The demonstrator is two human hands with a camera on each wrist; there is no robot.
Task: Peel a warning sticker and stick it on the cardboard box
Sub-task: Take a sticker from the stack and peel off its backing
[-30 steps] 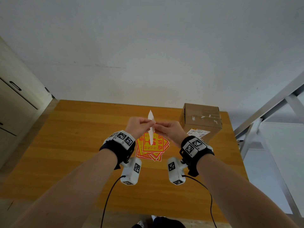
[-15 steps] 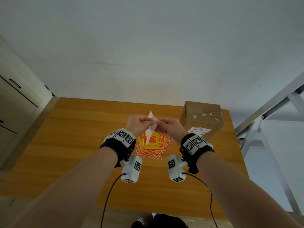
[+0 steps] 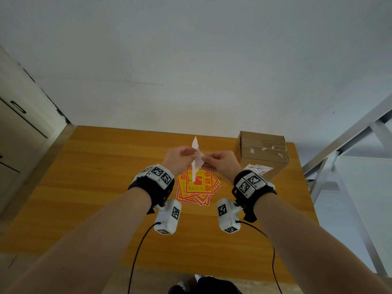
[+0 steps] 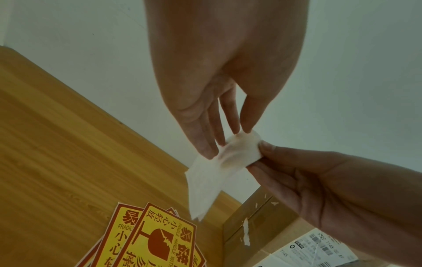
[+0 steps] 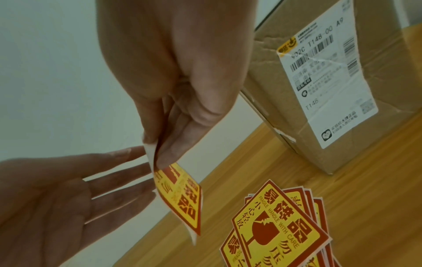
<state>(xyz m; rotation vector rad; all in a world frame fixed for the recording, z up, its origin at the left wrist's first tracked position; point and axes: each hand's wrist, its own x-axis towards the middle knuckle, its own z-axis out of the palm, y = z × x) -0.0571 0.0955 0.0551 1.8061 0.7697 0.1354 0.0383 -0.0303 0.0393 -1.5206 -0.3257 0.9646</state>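
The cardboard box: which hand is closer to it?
Right. The right hand is just beside the cardboard box; the left hand is farther off, beyond the sticker both hold.

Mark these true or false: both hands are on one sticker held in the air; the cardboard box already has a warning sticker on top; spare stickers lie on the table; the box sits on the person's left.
1. Both the left hand and right hand hold one sticker in the air: true.
2. The cardboard box carries a warning sticker on top: false; only torn white scraps show.
3. Spare stickers lie on the table: true.
4. Box on the left: false, it is on the right.
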